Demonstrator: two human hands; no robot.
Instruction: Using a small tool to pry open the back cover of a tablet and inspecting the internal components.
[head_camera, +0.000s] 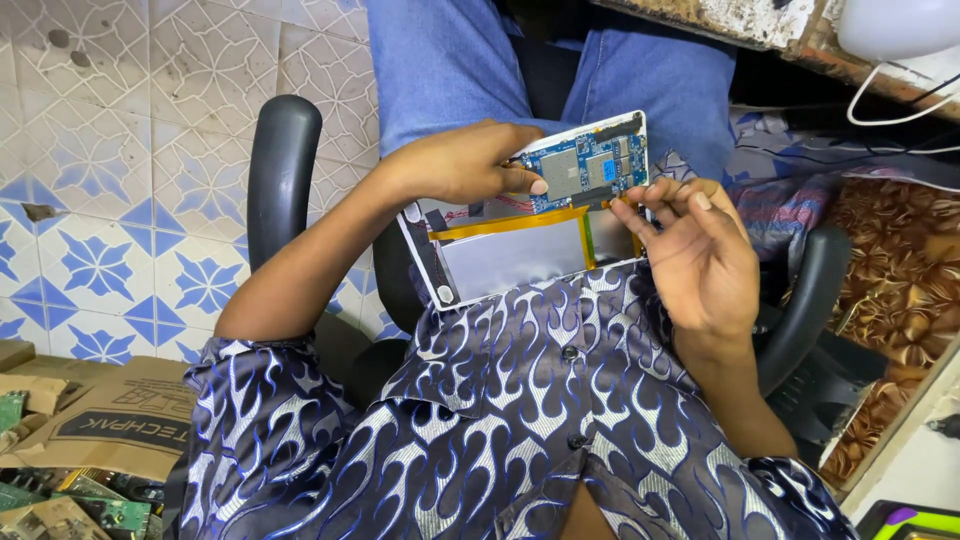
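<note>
Opened tablet (520, 225): lower edge hidden behind patterned shirt (520, 400). Left hand (460, 160) covers circuit board's (590, 170) left end. Board components too small to identify. Cardboard box (100, 420) cut off at left edge.

black chair armrests (285, 170) | patterned floor tiles (100, 150) | cardboard box (100, 425) | loose circuit boards (90, 510)

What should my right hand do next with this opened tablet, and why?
Probably pinch the orange strip near the blue circuit board and ease it up gently. Your left hand already steadies the opened tablet with its thumb on the board, while your right hand sits at the tablet's edge, fingertips near the strip, holding nothing.
</note>
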